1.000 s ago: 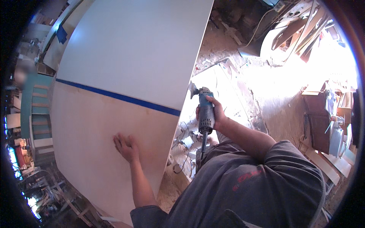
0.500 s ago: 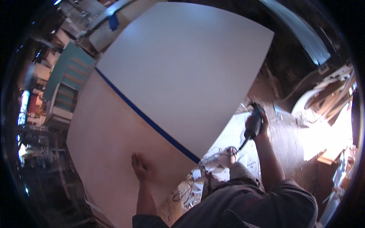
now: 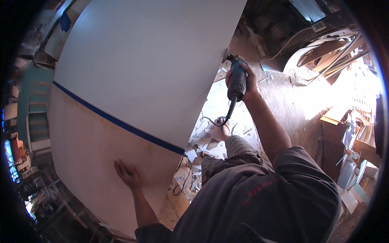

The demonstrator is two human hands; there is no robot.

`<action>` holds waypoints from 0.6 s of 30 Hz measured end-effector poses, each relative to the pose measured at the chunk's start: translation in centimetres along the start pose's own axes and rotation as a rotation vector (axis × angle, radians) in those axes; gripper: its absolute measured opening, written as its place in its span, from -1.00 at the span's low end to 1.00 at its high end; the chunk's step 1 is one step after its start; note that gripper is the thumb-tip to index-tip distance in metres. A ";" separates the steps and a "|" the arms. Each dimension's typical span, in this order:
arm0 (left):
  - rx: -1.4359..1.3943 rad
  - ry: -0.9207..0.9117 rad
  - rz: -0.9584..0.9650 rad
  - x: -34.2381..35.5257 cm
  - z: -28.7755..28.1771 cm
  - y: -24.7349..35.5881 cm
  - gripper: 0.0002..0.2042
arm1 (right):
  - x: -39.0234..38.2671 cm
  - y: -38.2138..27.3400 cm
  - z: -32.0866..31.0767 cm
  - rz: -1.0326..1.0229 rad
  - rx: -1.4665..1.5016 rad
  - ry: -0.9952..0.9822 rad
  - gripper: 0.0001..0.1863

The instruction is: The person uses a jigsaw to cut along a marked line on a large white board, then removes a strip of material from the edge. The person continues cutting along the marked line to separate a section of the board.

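My right hand (image 3: pixel 248 83) grips an angle grinder (image 3: pixel 237 81), teal and dark grey, with a black cord trailing from its rear end. The grinder's head is up at the right edge of a large white board (image 3: pixel 154 65); whether its disc touches that edge I cannot tell. Below the white board, a dark blue strip (image 3: pixel 121 120) runs along the border with a tan board (image 3: pixel 87 137). On that tan surface my left hand (image 3: pixel 128 174) rests with its fingers outstretched, holding nothing.
Scraps and offcuts (image 3: pixel 202 141) litter the floor by my feet, where the cord (image 3: pixel 184 178) loops. Curved boards and strips (image 3: pixel 324 60) are piled at the far right. A teal shelf unit (image 3: pixel 38 97) stands at the left.
My view has shifted right and closer. The grinder, still in my right hand, is now nearer the white board's edge and farther up along it. My left hand stays on the tan board.
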State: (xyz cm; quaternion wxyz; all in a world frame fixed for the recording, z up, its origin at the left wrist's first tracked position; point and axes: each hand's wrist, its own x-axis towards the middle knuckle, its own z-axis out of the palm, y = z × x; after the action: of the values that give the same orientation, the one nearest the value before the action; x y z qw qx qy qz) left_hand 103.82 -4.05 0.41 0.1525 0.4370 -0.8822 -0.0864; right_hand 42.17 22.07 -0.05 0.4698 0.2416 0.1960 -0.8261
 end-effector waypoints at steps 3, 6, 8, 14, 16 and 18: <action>0.036 -0.014 0.007 -0.1 -0.1 -0.2 -0.39 | -0.9 1.1 -0.4 0.017 -0.005 -0.027 -0.39; 0.025 -0.023 -0.021 -0.2 0.0 -0.4 -0.38 | -2.3 2.9 -0.4 0.024 0.014 -0.025 -0.43; 0.011 -0.012 -0.025 -0.2 0.1 -0.4 -0.38 | -3.6 4.3 -0.5 0.029 -0.008 -0.037 -0.44; 0.031 0.003 0.003 -0.3 0.4 -1.1 -0.37 | -7.5 9.6 -0.8 0.049 -0.013 -0.034 -0.43; 0.044 0.033 0.030 -0.3 0.5 -1.3 -0.36 | -8.7 11.4 -0.8 0.053 -0.033 0.044 -0.48; 0.048 0.039 0.029 -0.3 0.7 -1.4 -0.35 | -9.9 13.4 -1.1 0.053 -0.021 0.070 -0.46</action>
State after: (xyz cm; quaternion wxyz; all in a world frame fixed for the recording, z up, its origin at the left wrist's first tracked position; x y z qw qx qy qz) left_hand 104.84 -4.61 -0.70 0.1605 0.4294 -0.8871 -0.0542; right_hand 58.46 22.99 3.60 0.4870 0.2705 0.2143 -0.8023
